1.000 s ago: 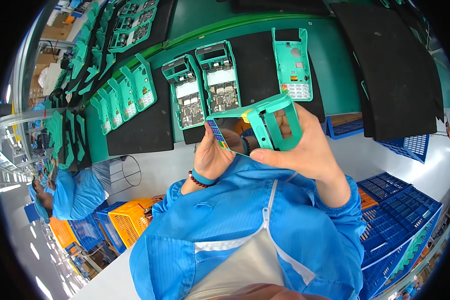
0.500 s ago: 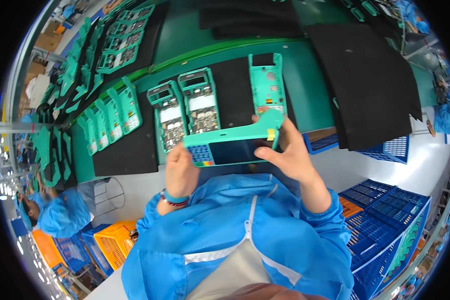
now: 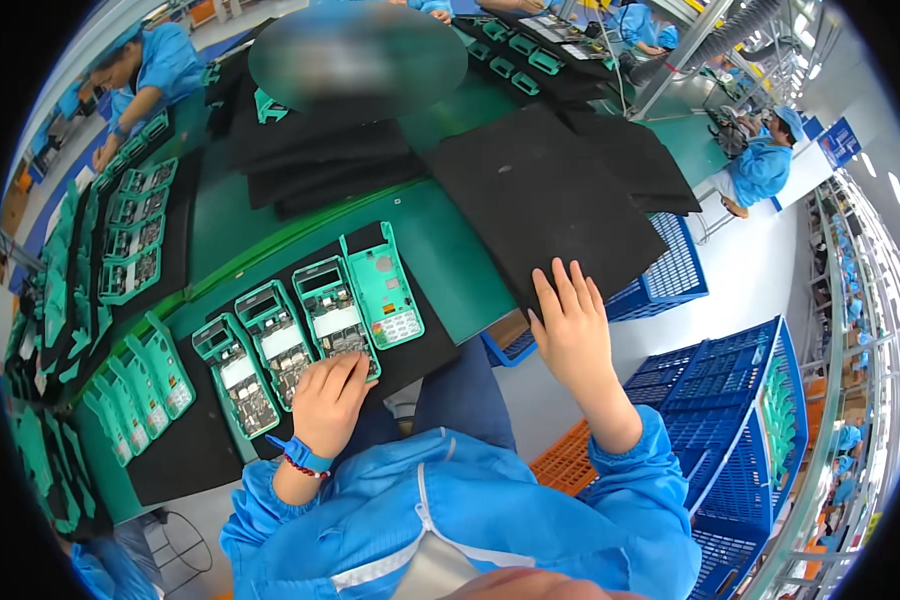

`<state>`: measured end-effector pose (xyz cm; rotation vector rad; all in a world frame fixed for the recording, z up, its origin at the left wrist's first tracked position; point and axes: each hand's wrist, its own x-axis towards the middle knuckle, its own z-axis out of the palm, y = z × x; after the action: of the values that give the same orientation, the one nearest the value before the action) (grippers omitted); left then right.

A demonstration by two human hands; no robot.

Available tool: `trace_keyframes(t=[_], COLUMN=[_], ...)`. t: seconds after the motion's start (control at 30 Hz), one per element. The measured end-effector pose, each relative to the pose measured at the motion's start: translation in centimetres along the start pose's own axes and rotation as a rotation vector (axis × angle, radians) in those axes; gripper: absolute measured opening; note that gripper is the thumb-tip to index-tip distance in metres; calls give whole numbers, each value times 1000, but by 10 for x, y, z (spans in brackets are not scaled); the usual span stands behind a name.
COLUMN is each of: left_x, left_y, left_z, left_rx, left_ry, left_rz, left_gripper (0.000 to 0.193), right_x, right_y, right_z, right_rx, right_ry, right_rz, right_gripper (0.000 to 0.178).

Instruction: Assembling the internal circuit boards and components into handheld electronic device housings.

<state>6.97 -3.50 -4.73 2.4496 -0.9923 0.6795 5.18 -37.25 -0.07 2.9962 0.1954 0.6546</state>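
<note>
My left hand (image 3: 332, 400) lies at the near end of a green handheld device housing (image 3: 332, 310), its fingers bent and close together over that edge. Circuit boards face up inside this housing. Two similar filled housings (image 3: 238, 372) lie to its left. On its right is a green half shell (image 3: 385, 290) with small parts and a white keypad area. My right hand (image 3: 572, 325) is open with fingers spread, at the near edge of a black foam mat (image 3: 550, 200); nothing is held in it.
Several green shells (image 3: 150, 385) stand in a row at the left. Blue crates (image 3: 715, 400) and an orange crate (image 3: 562, 458) are at my right. More black mats (image 3: 315, 150) lie stacked beyond the green ledge. Co-workers (image 3: 160, 70) work around the bench.
The device held in both hands now lies face down in the row beside the half shell. My right hand has let go and moved right to the mat. My view has turned to the right.
</note>
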Motion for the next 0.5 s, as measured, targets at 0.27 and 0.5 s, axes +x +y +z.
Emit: trace_keyframes(t=[0.27, 0.5], left_x=[-9, -10], left_y=[-6, -4], left_z=[7, 7], left_rx=[-53, -44], left_ry=[-93, -100], left_rz=[-104, -120], left_gripper=[37, 39], right_x=[37, 65], right_y=[115, 214], right_z=[-84, -43], right_rx=[146, 1156], right_ry=[868, 1022], right_rz=[497, 776], right_gripper=[27, 46])
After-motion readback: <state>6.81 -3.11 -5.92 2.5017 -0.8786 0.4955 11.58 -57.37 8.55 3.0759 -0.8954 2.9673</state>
